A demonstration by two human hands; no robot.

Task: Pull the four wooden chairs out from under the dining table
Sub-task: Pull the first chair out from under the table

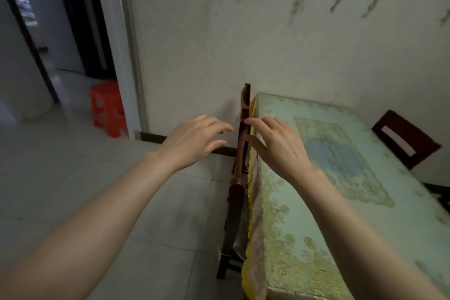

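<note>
The dining table (341, 202) wears a pale green flowered cloth and fills the right half of the view. Along its left edge two wooden chairs are tucked in, seen edge-on: a far chair (244, 109) near the wall and a near chair (235, 217) closer to me. Another dark wooden chair (405, 139) stands at the table's far right side. My left hand (194, 141) hovers open just left of the far chair's back, fingers spread. My right hand (277, 146) is open over the table edge, its fingertips touching the top of that chair back.
A red plastic stool (107, 108) stands by the doorway at the left. The wall with a dark skirting board lies just behind the table. Light floor tiles (121, 190) stretch to the left of the chairs.
</note>
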